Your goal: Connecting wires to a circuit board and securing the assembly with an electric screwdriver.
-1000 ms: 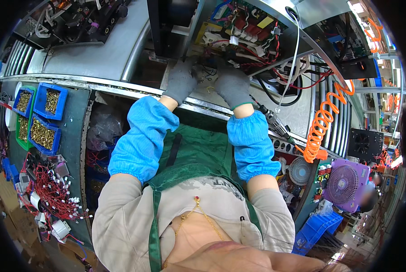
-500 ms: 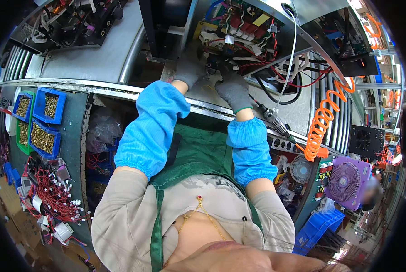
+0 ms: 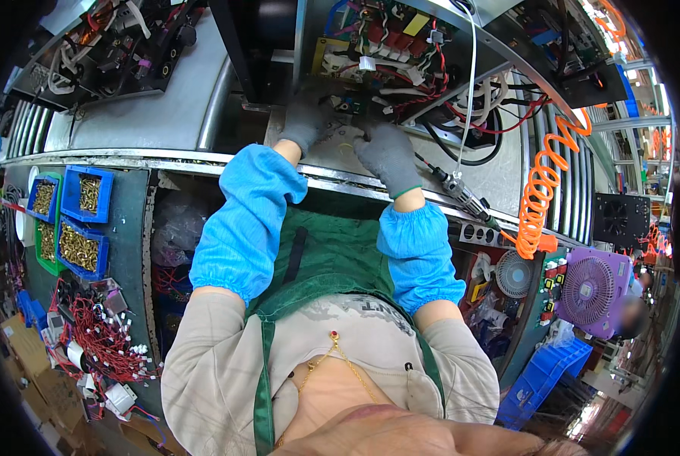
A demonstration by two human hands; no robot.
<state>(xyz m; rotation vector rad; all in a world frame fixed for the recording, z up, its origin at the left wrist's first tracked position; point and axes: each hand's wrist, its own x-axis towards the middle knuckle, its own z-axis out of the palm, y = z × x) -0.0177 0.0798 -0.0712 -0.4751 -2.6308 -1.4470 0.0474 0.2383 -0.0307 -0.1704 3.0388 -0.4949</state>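
Note:
Both my hands wear grey gloves and work at the near edge of an open metal chassis [image 3: 486,34] full of boards and wires. My left hand [image 3: 307,121] reaches to its lower left corner, where shadow hides the fingertips. Between the hands, a small dark part with a bit of green [image 3: 347,105] shows at the chassis edge. Just right of it is my right hand [image 3: 389,156], its fingers bent together; anything in them is too small or hidden to name. A wire bundle [image 3: 412,99] with red strands lies inside the chassis beyond my right hand.
A powered screwdriver [image 3: 465,196] lies right of my right hand, near a coiled orange hose [image 3: 534,201]. At left stand blue bins [image 3: 84,247] of brass-coloured screws and a heap of red wires [image 3: 108,338]. A purple fan [image 3: 589,291] stands at right; another chassis [image 3: 119,64] sits far left.
My right hand has drawn slightly back and left from the chassis, with its fingers more bent. The small part between my hands now shows more clearly. The whole view has shifted a little.

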